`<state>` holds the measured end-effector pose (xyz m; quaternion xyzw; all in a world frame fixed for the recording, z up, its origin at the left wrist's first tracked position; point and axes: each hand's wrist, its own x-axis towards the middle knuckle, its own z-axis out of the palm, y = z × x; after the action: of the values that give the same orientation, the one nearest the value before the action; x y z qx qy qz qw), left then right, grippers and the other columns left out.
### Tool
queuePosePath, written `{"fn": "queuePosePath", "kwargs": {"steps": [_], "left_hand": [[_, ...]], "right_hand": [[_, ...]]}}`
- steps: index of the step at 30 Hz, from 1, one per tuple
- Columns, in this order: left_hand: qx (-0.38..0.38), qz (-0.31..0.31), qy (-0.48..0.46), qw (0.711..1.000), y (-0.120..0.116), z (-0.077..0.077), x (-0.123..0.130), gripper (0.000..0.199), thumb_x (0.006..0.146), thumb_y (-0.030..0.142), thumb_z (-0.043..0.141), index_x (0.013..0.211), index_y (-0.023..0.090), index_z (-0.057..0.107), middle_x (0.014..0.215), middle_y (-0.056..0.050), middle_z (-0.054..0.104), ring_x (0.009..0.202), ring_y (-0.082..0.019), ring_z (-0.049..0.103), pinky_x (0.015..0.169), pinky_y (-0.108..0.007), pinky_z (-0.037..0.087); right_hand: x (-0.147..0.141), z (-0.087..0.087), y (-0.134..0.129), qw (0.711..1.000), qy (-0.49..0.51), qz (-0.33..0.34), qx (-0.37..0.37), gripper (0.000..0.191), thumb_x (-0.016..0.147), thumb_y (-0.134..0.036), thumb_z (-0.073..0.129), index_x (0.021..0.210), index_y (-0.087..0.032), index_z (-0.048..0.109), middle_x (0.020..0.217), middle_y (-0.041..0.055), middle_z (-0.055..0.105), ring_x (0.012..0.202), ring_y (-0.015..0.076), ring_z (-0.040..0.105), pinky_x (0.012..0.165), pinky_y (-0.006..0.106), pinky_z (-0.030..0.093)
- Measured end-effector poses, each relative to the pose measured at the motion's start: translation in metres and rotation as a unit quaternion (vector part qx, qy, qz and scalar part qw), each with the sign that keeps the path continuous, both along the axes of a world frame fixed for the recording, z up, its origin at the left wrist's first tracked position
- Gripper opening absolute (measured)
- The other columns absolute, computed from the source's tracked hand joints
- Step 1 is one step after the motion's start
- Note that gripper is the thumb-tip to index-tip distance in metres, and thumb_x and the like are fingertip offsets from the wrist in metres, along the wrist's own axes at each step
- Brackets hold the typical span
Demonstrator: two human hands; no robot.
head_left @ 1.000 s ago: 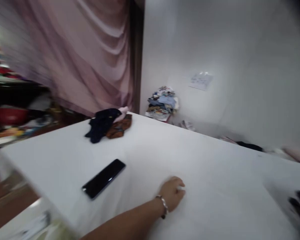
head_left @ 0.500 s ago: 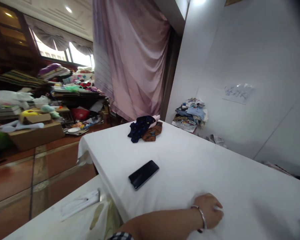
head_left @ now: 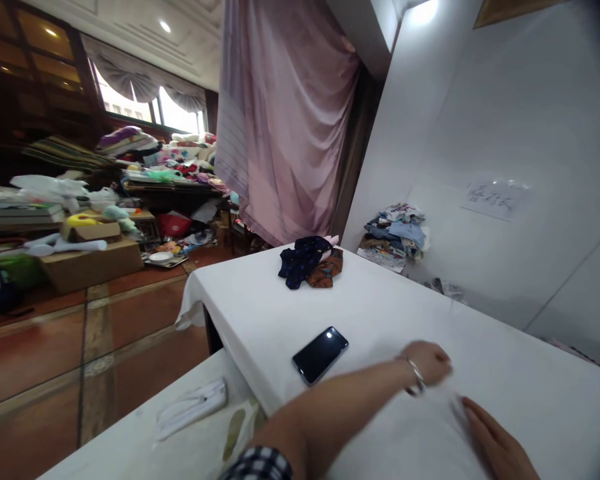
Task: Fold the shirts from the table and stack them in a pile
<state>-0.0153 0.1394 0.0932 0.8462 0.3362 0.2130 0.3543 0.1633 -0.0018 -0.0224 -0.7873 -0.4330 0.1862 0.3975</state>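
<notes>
My left hand (head_left: 427, 363), with a silver bangle at the wrist, is closed above the white-covered table (head_left: 260, 313). White cloth (head_left: 420, 433) rises in a fold just below it, and its fingers appear to grip the top of that fold. Whether this cloth is part of the table cover I cannot tell. Along the fold's right side lies my right hand (head_left: 500, 443), blurred, one finger stretched along the cloth; its other fingers are hidden. A black smartphone (head_left: 321, 355) lies flat left of my left forearm. Farther back is a small heap of dark blue and brown patterned cloth (head_left: 310, 262).
A lower white surface (head_left: 145, 427) at the left bears a white flat packet (head_left: 193, 408). Folded clothes (head_left: 397, 233) are stacked by the wall. A pink curtain (head_left: 295, 120) hangs behind the table. Cardboard box (head_left: 93, 263) and clutter stand on the tiled floor.
My left hand has lifted off the tabletop and moved farther back. My right hand has come in at the lower right. White cloth now stands raised between them. The view has shifted left.
</notes>
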Motion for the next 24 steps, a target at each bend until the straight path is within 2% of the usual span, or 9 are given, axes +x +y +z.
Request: {"fn": "queuePosePath", "kwargs": {"steps": [1, 3, 5, 7, 10, 13, 16, 21, 24], "left_hand": [[0.001, 0.065, 0.015, 0.998, 0.023, 0.013, -0.021, 0.020, 0.073, 0.035, 0.069, 0.091, 0.033, 0.078, 0.091, -0.004, 0.077, 0.080, -0.022, 0.070, 0.070, -0.030, 0.055], [0.015, 0.153, 0.026, 0.988, 0.074, 0.033, -0.072, 0.024, 0.081, 0.029, 0.060, 0.100, 0.030, 0.076, 0.104, -0.005, 0.075, 0.089, -0.022, 0.070, 0.078, -0.032, 0.054], [0.036, 0.247, 0.042, 0.967, 0.124, 0.044, -0.124, 0.032, 0.087, 0.024, 0.052, 0.112, 0.023, 0.070, 0.122, -0.011, 0.068, 0.107, -0.024, 0.065, 0.091, -0.035, 0.051], [0.051, 0.339, 0.068, 0.937, 0.166, 0.044, -0.171, 0.035, 0.088, 0.022, 0.048, 0.117, 0.016, 0.066, 0.128, -0.018, 0.062, 0.118, -0.031, 0.059, 0.097, -0.044, 0.047], [0.062, 0.434, 0.110, 0.892, 0.206, 0.028, -0.218, 0.043, 0.086, 0.025, 0.052, 0.127, 0.012, 0.057, 0.137, -0.023, 0.052, 0.129, -0.037, 0.048, 0.102, -0.053, 0.042], [0.061, 0.454, 0.142, 0.877, 0.226, 0.004, -0.240, 0.053, 0.082, 0.030, 0.058, 0.132, 0.015, 0.053, 0.142, -0.021, 0.048, 0.131, -0.036, 0.046, 0.102, -0.052, 0.042], [0.059, 0.447, 0.162, 0.878, 0.238, -0.016, -0.246, 0.059, 0.079, 0.030, 0.060, 0.136, 0.017, 0.051, 0.145, -0.018, 0.047, 0.127, -0.034, 0.050, 0.102, -0.048, 0.044], [0.074, 0.451, 0.160, 0.875, 0.260, -0.033, -0.253, 0.047, 0.088, 0.031, 0.048, 0.133, 0.023, 0.057, 0.147, -0.011, 0.049, 0.132, -0.034, 0.045, 0.107, -0.049, 0.039], [0.054, 0.468, 0.147, 0.870, 0.269, -0.036, -0.259, 0.040, 0.091, 0.030, 0.043, 0.125, 0.025, 0.064, 0.134, -0.010, 0.061, 0.125, -0.034, 0.053, 0.100, -0.048, 0.045]], "right_hand": [[0.002, -0.006, -0.002, 1.000, -0.027, 0.014, 0.003, 0.067, 0.065, -0.069, 0.057, 0.112, -0.023, 0.071, 0.136, 0.0084, 0.061, 0.134, 0.0380, 0.047, 0.119, 0.051, 0.032], [0.003, -0.018, -0.003, 0.995, -0.089, 0.039, 0.023, 0.057, 0.066, -0.065, 0.059, 0.107, -0.028, 0.075, 0.135, 0.0047, 0.062, 0.135, 0.0381, 0.046, 0.118, 0.053, 0.033], [0.002, -0.028, -0.003, 0.987, -0.146, 0.058, 0.033, 0.052, 0.070, -0.062, 0.059, 0.109, -0.031, 0.075, 0.136, 0.0030, 0.060, 0.135, 0.0380, 0.045, 0.118, 0.055, 0.033], [0.003, -0.034, -0.003, 0.981, -0.181, 0.070, 0.027, 0.051, 0.074, -0.059, 0.059, 0.115, -0.032, 0.073, 0.139, 0.0022, 0.058, 0.136, 0.0377, 0.044, 0.118, 0.057, 0.033], [0.006, -0.041, -0.006, 0.979, -0.192, 0.069, 0.026, 0.051, 0.076, -0.057, 0.060, 0.122, -0.038, 0.069, 0.142, -0.0011, 0.054, 0.137, 0.0371, 0.043, 0.118, 0.057, 0.032], [0.006, -0.046, -0.009, 0.983, -0.170, 0.046, 0.047, 0.049, 0.074, -0.055, 0.064, 0.123, -0.053, 0.064, 0.142, -0.0075, 0.053, 0.136, 0.0342, 0.043, 0.117, 0.054, 0.035], [0.000, -0.042, -0.009, 0.987, -0.141, 0.021, 0.072, 0.049, 0.068, -0.056, 0.068, 0.116, -0.065, 0.061, 0.138, -0.0097, 0.056, 0.134, 0.0335, 0.045, 0.114, 0.054, 0.038], [-0.012, -0.028, -0.007, 0.988, -0.137, 0.010, 0.071, 0.045, 0.065, -0.057, 0.069, 0.109, -0.064, 0.065, 0.133, -0.0056, 0.060, 0.131, 0.0364, 0.048, 0.112, 0.059, 0.038], [-0.012, -0.026, -0.008, 0.984, -0.165, 0.013, 0.059, 0.045, 0.068, -0.058, 0.067, 0.113, -0.064, 0.063, 0.135, -0.0062, 0.058, 0.131, 0.0354, 0.048, 0.110, 0.058, 0.041]]}}
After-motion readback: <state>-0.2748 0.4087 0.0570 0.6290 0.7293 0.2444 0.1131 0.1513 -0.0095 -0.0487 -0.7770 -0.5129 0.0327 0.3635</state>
